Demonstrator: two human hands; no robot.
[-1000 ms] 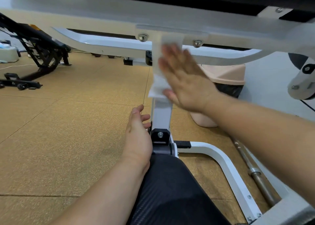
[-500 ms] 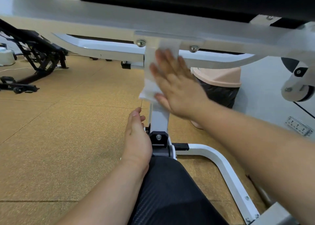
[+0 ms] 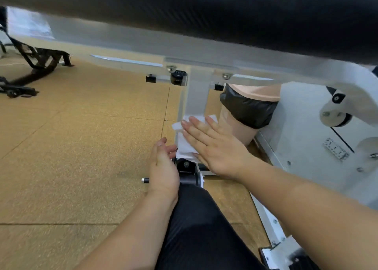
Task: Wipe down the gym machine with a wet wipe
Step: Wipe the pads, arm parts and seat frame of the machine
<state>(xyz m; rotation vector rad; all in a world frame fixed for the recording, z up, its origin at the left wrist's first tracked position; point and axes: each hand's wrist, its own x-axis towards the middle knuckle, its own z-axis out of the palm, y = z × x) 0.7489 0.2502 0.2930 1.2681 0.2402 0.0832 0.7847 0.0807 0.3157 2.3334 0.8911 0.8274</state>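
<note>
The right hand (image 3: 214, 149) lies flat, grip spread wide, palm pressing the thin white wet wipe (image 3: 185, 145) against the lower part of the white square steel upright post (image 3: 197, 94), so the cloth meets the metal evenly. The left hand (image 3: 163, 167), loosely curled and holding nothing, rests by the post's foot, probably for balance, above the black textured pad (image 3: 196, 218).

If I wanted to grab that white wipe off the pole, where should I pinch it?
Probably the loose corner of the wipe that sticks out past the left edge of the white post. The right hand lies flat over the rest, pressing it against the post, so only that flap is free. Come from the left, where the left hand waits open.
</note>
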